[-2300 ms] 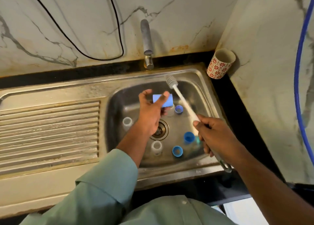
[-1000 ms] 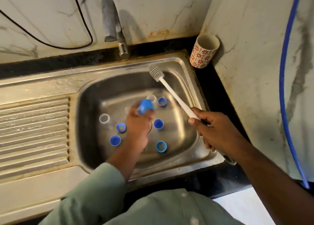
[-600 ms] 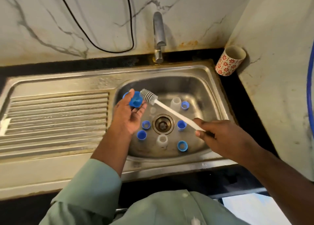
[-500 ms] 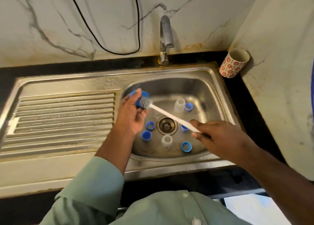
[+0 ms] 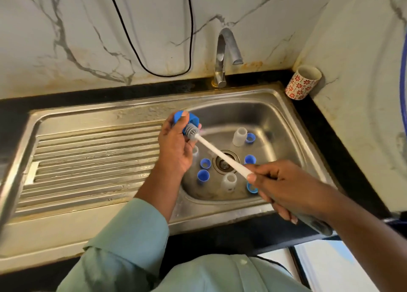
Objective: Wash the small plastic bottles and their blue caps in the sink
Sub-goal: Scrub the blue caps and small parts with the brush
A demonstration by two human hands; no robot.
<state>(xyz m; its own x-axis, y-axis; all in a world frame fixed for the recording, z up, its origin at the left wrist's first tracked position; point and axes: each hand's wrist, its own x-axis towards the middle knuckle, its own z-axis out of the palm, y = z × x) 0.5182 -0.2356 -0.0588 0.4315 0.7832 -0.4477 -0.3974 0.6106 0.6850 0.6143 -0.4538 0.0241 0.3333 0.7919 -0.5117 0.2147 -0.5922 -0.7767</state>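
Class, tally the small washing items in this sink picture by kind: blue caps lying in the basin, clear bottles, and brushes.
Blue caps lying in the basin: 5
Clear bottles: 3
Brushes: 1
Total: 9

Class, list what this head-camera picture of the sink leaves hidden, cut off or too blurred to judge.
1. Blue cap: mostly hidden behind the right hand.
2. Small bottle: largely covered by the left hand.
3. Brush head: blurred; bristle contact with the held blue object is unclear.
4. Brush handle end: partly hidden by the right hand.
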